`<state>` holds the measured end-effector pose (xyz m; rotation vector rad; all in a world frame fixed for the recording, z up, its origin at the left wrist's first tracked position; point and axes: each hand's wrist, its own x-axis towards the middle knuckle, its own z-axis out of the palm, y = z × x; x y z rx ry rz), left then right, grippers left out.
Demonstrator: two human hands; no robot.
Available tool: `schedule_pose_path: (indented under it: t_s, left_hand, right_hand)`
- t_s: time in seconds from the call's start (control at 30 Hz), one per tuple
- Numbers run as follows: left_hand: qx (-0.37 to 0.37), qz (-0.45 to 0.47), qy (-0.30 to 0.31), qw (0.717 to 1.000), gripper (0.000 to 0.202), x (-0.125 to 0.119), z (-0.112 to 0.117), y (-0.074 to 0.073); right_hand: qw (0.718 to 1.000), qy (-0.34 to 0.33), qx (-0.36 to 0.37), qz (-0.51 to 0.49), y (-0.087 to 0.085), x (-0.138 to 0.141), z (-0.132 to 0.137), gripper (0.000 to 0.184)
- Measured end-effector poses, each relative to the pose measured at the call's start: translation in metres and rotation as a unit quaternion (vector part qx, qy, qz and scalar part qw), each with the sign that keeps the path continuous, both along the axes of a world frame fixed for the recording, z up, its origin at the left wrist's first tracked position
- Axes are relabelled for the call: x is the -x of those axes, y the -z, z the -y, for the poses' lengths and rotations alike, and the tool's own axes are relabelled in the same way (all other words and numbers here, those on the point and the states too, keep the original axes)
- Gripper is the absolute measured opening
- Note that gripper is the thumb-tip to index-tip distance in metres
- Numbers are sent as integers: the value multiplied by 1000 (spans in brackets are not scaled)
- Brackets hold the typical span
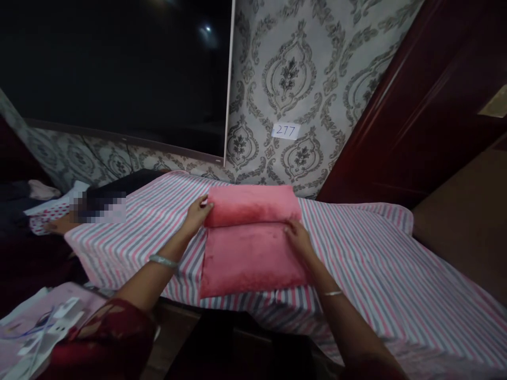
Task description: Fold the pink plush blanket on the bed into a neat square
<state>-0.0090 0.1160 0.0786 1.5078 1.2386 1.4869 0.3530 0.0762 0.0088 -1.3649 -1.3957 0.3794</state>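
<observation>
A pink plush cloth (249, 258) lies on a striped table cover (356, 248), its far part folded over toward me so that a fold edge runs across the middle. My left hand (198, 214) grips the left side of the folded-over part, thumb on top and fingers at the edge. At the right end of the fold edge, my right hand (297, 235) pinches the same cloth. The near half of the cloth lies spread out and reaches the table's front edge. Parts of my fingers are hidden by the cloth.
A large dark television screen (119, 68) hangs behind the table at left. A paper marked 277 (285, 131) is on the patterned wall. A dark red wooden panel (388, 105) stands at right. A white power strip (51, 327) lies at lower left. A blurred-out patch covers something at the table's left end.
</observation>
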Motion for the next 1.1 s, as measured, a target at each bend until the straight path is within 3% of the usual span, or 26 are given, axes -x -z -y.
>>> schedule_pose_path:
  t_s: [0.1,0.17,0.23,0.43,0.67,0.77,0.97,1.1]
  left_hand:
    - [49,-36,-52,997,46,21,27,41]
    - [88,-61,-30,994,38,31,45,57]
    - [125,-88,-5,988,31,35,56,65]
    - [124,-87,28,988,16,15,47,63]
    - [146,-15,74,986,33,2,52,64]
    - [159,-66,61,983,29,3,53,62]
    - [162,-198,-15,967,3,-5,37,57]
    - [178,-240,-39,953,15,-9,28,54]
  right_hand:
    - [992,4,0,126,37,2,20,39]
    - [986,26,-8,164,43,-5,28,42]
    - [980,58,2,192,40,-14,30,45]
    - [962,148,68,218,39,-22,38,52]
    - [963,154,61,212,44,-16,45,59]
    - [965,159,56,202,45,-16,43,58]
    - [967,163,42,192,47,-14,43,58]
    - [962,178,67,195,40,-12,43,56]
